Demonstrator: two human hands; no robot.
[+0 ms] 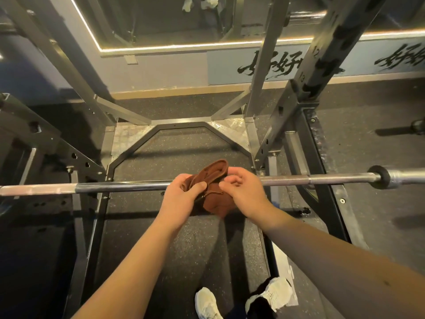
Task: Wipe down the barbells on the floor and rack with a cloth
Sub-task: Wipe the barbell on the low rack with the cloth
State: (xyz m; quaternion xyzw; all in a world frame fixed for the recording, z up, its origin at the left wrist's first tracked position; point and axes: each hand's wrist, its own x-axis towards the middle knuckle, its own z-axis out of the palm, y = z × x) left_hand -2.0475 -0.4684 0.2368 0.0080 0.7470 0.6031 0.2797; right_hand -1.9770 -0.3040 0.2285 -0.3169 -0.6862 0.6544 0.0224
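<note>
Head view, items as I log them from my station:

1. Barbell (119, 187): steel, lying level across the whole frame on the rack, its collar and sleeve showing at the right edge. Its middle is hidden behind the hands and the cloth.
2. Cloth (217, 200): rust-brown and bunched, held between the two hands at the centre of the bar. It hangs partly below the bar line. I cannot tell whether it touches the steel.
3. Left hand (181, 196): fingers curled under the cloth's left side, thumb laid over the top, gripping it.
4. Right hand (245, 192): fingers bent inward, thumb and fingertips closed on the cloth's upper right edge.
5. Rack (320, 72): grey and black steel uprights either side, the right one with numbered holes. A base frame lies on the floor beyond the bar, with checker plate (125, 139) at its corners.
6. Floor (184, 254): dark speckled rubber.
7. White shoes (207, 302): a pair at the bottom edge, just below the hands.
8. Mirror (149, 21): on the far wall, with a lit strip along its lower edge.
9. Black brush lettering (271, 65): on the wall panel under the mirror.
10. Dark bar-like object (404, 129): on the floor at far right, too cropped for me to identify.
</note>
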